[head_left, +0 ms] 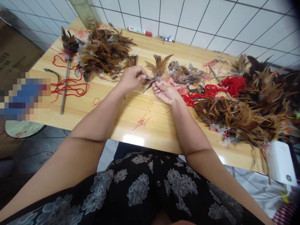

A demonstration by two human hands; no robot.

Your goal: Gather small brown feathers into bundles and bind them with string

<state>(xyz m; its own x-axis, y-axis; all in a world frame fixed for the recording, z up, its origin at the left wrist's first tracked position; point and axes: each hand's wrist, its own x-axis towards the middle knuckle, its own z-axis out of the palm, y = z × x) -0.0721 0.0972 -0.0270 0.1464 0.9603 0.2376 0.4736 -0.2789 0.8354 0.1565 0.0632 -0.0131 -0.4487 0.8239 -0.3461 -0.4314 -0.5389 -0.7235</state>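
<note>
Over the middle of a light wooden table (131, 109), both my hands pinch the base of a small bunch of brown feathers (158, 67) that fans upward. My left hand (131, 78) is closed on the bunch's left side. Just below and to the right, my right hand (165, 92) is closed on its quill ends. A large pile of brown and black feathers (103, 51) lies at the back left. Another large pile (243, 112) lies to the right. Red string (215, 89) is tangled between my right hand and that pile.
A stick topped with dark feathers (67, 62) lies at the left among loops of red string (67, 87). A red and white marker (140, 31) rests at the far edge. A white box (281, 162) sits at the right front corner. White floor tiles lie beyond.
</note>
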